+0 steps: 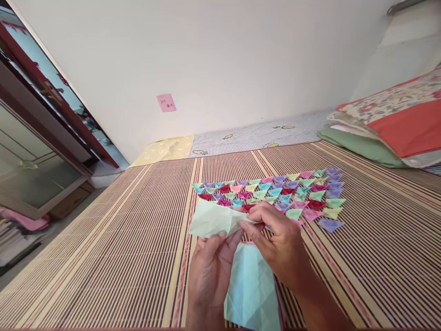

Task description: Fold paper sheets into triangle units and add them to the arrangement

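Note:
A pale green sheet of paper [210, 218], partly folded and creased, is held up between both hands. My left hand [213, 264] grips its lower edge with the thumb on the near face. At the sheet's right end, my right hand [275, 234] pinches the narrowed corner between thumb and fingers. Below them lies a stack of creased paper sheets [253, 285], light blue-green on top with a pink edge showing underneath. Just beyond the hands, several rows of small folded paper pieces [260, 193] in many colours stand on the striped mat; the hands hide some of the nearest ones.
A striped bamboo mat [138, 239] covers the bed. Along the wall lie a yellow cloth [165, 149] and a checked sheet [237, 135]. Folded bedding [396, 124] is piled at the right. A pink note [166, 102] is on the wall, and a doorway opens at the left.

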Action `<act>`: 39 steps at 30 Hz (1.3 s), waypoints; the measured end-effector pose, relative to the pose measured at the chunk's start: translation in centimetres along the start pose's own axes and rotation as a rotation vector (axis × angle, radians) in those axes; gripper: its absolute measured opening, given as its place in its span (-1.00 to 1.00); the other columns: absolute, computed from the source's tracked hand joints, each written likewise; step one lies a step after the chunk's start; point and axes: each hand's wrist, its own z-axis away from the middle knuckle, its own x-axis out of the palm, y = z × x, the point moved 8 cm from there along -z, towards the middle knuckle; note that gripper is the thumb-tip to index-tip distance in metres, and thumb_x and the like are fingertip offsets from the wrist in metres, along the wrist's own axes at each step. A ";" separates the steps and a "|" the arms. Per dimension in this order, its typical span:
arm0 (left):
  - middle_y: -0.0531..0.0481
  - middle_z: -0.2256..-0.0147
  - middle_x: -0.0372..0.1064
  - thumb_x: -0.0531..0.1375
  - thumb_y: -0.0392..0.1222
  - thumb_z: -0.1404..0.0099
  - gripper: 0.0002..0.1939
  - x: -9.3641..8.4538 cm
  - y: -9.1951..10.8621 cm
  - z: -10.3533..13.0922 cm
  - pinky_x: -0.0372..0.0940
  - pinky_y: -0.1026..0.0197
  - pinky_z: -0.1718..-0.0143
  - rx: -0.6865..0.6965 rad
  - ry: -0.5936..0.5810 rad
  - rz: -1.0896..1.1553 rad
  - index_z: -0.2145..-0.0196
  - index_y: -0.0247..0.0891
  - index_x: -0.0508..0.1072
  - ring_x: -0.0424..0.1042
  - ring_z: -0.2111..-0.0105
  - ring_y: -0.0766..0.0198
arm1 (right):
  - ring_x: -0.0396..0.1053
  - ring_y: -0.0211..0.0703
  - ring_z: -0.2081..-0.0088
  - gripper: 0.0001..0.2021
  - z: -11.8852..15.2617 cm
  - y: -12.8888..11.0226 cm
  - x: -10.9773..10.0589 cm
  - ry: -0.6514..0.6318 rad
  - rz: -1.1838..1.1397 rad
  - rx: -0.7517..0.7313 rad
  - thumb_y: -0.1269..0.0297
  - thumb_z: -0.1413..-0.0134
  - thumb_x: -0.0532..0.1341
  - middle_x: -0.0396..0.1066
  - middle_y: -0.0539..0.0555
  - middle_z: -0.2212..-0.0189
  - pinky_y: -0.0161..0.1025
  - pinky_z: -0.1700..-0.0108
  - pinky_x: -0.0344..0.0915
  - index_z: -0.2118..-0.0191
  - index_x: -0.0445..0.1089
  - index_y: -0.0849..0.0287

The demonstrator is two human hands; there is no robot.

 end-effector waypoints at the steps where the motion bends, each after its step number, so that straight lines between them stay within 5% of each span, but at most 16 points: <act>1: -0.12 0.27 0.70 0.39 -0.49 -0.13 -0.86 0.2 -0.2 0.0 0.41 -0.21 -0.18 -0.009 -0.008 0.010 0.46 -0.29 0.60 0.62 -0.01 -0.13 | 0.35 -0.15 0.33 -0.79 0.1 0.0 0.0 0.017 0.021 0.003 0.37 -0.34 0.23 0.34 -0.01 0.40 -0.21 0.29 0.30 0.38 0.30 0.10; 3: -0.12 0.19 0.70 0.42 -0.42 -0.17 -0.88 0.4 -0.4 0.1 0.44 -0.18 -0.16 -0.017 -0.014 0.007 0.33 -0.27 0.64 0.63 0.00 -0.09 | 0.32 -0.16 0.35 -0.77 0.1 0.1 0.0 0.040 0.052 0.007 0.37 -0.34 0.23 0.31 -0.02 0.42 -0.22 0.30 0.27 0.39 0.27 0.10; 7: -0.13 0.12 0.68 0.46 -0.44 -0.15 -0.51 0.5 -0.7 0.1 0.50 -0.10 -0.10 0.014 0.008 -0.042 -0.04 -0.23 0.59 0.64 0.03 -0.05 | 0.27 -0.19 0.39 -0.75 0.2 0.2 0.1 0.050 0.074 0.020 0.38 -0.33 0.23 0.27 -0.04 0.44 -0.23 0.33 0.22 0.41 0.24 0.11; 12: -0.16 0.01 0.64 0.39 -0.50 -0.21 -0.36 0.4 -0.7 0.0 0.52 -0.04 -0.08 0.038 0.046 -0.050 -0.22 -0.20 0.47 0.63 0.00 -0.03 | 0.30 -0.15 0.33 -0.76 0.1 0.0 0.2 0.028 0.038 0.016 0.39 -0.34 0.22 0.28 -0.02 0.42 -0.21 0.27 0.25 0.41 0.26 0.11; 23: -0.12 0.02 0.65 0.36 -0.51 -0.24 -0.32 1.0 -1.0 0.1 0.55 0.01 -0.03 0.000 -0.002 -0.040 -0.25 -0.12 0.41 0.65 0.04 0.00 | 0.41 -0.17 0.35 -0.78 0.3 0.9 -0.5 0.099 -0.123 0.160 0.33 -0.29 0.27 0.42 -0.01 0.41 -0.22 0.29 0.32 0.42 0.34 0.10; 33: -0.17 0.06 0.65 0.38 -0.49 -0.23 -0.39 0.8 -1.1 0.4 0.59 0.08 0.06 0.072 0.087 -0.017 -0.20 -0.18 0.46 0.66 0.06 0.00 | 0.44 -0.17 0.30 -0.76 0.2 -0.7 -0.6 0.152 -0.044 0.022 0.44 -0.28 0.29 0.41 -0.03 0.41 -0.21 0.23 0.34 0.41 0.30 0.10; 39: -0.17 0.05 0.64 0.30 -0.54 -0.29 -0.37 0.5 -1.0 0.2 0.61 0.18 0.16 0.050 0.104 0.026 -0.25 -0.16 0.41 0.68 0.11 0.06 | 0.47 -0.17 0.30 -0.86 0.5 0.6 -0.5 0.172 -0.151 0.128 0.38 -0.24 0.33 0.47 -0.02 0.38 -0.23 0.25 0.40 0.34 0.40 0.09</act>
